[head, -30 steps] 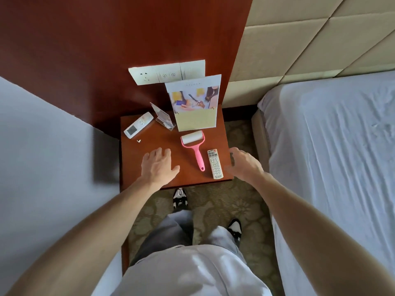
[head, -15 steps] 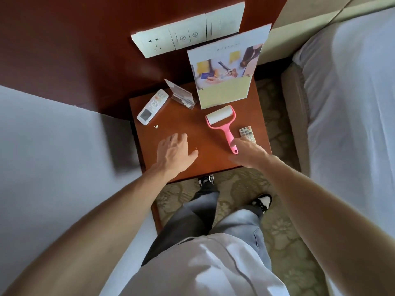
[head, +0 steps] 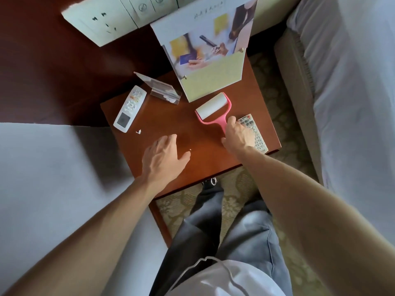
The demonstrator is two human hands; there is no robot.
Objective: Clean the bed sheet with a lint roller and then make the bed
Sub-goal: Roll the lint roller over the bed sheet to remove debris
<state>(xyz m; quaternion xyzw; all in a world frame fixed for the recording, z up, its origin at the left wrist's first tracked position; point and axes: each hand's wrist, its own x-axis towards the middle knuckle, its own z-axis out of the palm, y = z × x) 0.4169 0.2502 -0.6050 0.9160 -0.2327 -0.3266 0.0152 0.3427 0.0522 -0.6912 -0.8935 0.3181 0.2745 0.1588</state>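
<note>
the lint roller (head: 213, 105) lies on the nightstand (head: 171, 116), just left of a grey remote (head: 245, 121). the right hand (head: 239, 135) curls round its pink handle; the left hand (head: 164, 157), nearer and leftward, is spread, holding nothing.

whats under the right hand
The right hand covers the handle end of the pink lint roller and part of the grey remote. Whether its fingers grip the handle is hidden.

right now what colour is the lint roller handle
The handle is pink; the head view shows it.
</note>
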